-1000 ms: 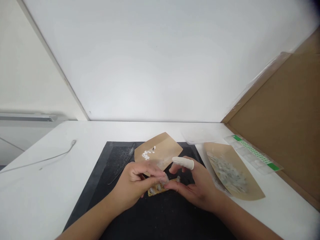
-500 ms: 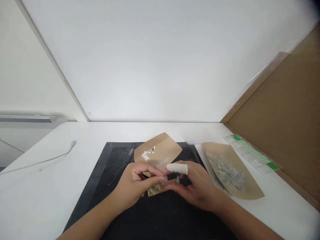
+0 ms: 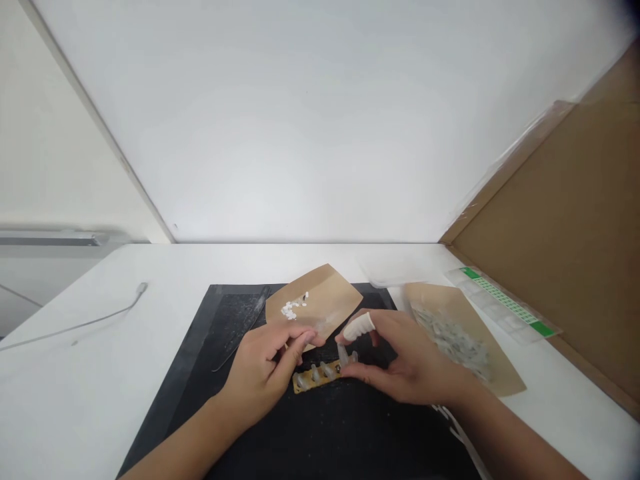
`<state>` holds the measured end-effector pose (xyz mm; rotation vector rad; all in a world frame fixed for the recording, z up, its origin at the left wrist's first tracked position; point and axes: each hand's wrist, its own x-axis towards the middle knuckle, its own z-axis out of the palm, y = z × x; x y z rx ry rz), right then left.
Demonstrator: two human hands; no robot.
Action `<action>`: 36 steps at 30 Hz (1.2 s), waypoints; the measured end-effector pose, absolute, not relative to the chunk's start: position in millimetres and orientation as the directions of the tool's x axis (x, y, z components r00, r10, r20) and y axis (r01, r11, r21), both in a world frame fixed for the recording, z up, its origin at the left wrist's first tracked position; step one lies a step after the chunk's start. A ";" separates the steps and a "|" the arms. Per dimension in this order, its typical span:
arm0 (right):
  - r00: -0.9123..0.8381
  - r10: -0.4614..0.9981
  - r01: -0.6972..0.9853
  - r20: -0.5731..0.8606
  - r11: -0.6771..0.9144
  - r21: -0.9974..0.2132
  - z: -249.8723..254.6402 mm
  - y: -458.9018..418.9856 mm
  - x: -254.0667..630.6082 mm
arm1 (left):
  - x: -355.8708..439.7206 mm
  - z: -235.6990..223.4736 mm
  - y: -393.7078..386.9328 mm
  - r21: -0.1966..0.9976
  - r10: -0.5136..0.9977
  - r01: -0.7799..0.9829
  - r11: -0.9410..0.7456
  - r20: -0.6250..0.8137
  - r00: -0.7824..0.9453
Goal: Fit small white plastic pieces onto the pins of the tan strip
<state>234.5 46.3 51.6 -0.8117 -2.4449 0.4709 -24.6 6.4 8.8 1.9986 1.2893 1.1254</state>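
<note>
White tabletop point(image 3: 65, 400), white wall point(image 3: 300, 147) behind, brown board point(image 3: 565, 220) along the right side. Black mat point(image 3: 305, 443) on the tabletop, both hands over it.

Left hand point(image 3: 263, 367): thumb and forefinger tips pinched together just above the left part of the strip; cannot tell whether anything small sits between them. Right hand point(image 3: 413, 357): thumb and forefinger grasping a clear piece point(image 3: 343, 354) at the right part of the strip. White cover point(image 3: 359, 327) on the forefinger.

Yellowish strip point(image 3: 311, 385) lies on the mat between and below the hands, slightly slanted, with several clear pieces along it, some leaning.

Beyond the hands, brown paper point(image 3: 337, 293) with a small cluster of white bits point(image 3: 289, 311). Thin dark tool point(image 3: 240, 339) left of it, on the mat. Right of the mat, second brown paper point(image 3: 500, 367) bearing a heap of clear pieces point(image 3: 457, 340), partly behind the right hand. Farther right, clear plastic case point(image 3: 515, 321) with green markings. Grey cable point(image 3: 100, 324) on the tabletop at far left.
</note>
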 end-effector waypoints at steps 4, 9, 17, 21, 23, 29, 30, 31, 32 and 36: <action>-0.745 0.628 0.467 0.224 0.731 -0.498 54.4 52.9 236.9 | -25.4 5.8 6.1 0.685 0.852 0.509 -0.521 0.450 0.267; -0.770 0.623 0.469 0.133 0.696 -0.543 47.4 58.6 237.5 | -23.7 9.5 6.5 0.631 0.768 0.439 -0.640 0.527 0.364; -0.762 0.648 0.518 0.024 0.630 -0.578 43.5 60.6 234.1 | -21.8 8.1 8.4 0.556 0.676 0.385 -0.737 0.620 0.398; -0.764 0.646 0.519 0.007 0.620 -0.588 42.0 61.1 232.8 | -21.1 7.8 9.5 0.555 0.673 0.380 -0.740 0.623 0.399; -0.762 0.648 0.520 0.010 0.620 -0.588 40.6 61.3 233.0 | -21.1 7.9 9.5 0.553 0.669 0.378 -0.743 0.627 0.399; -0.749 0.662 0.530 0.015 0.613 -0.586 37.2 61.4 234.0 | -20.6 6.9 8.5 0.545 0.664 0.379 -0.748 0.627 0.407; -0.751 0.660 0.527 0.015 0.613 -0.589 37.1 61.4 233.8 | -20.6 6.5 8.4 0.546 0.663 0.377 -0.749 0.627 0.409; -0.753 0.658 0.523 0.017 0.614 -0.592 37.0 61.3 233.6 | -20.6 6.2 8.5 0.546 0.662 0.375 -0.750 0.627 0.411; -0.756 0.655 0.518 0.019 0.615 -0.594 37.1 61.2 233.3 | -20.8 5.8 8.6 0.546 0.662 0.374 -0.750 0.625 0.414; -0.756 0.654 0.518 0.020 0.618 -0.591 37.9 60.8 232.0 | -21.6 4.6 9.2 0.546 0.664 0.378 -0.748 0.618 0.422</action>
